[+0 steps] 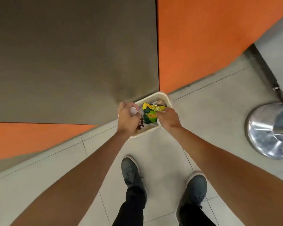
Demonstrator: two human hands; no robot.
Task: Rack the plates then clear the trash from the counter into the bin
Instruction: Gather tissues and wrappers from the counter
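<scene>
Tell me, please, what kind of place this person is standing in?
Probably a kitchen or pantry corner, perhaps in a café or office. The orange and grey panels meet a tiled floor, a small cream bin holds trash, and a chrome pedestal base stands at the right.

Soft, even indoor light is falling from above, leaving the tiled floor (211, 124) pale and laying only a faint smudge of shadow on the grey panel (72, 62) just behind the bin (160, 95). Streaks of glare are flaring off the chrome base (265, 139) at the right, while the wide lens is bending straight edges toward the corners and everything is looking slightly soft.
</scene>
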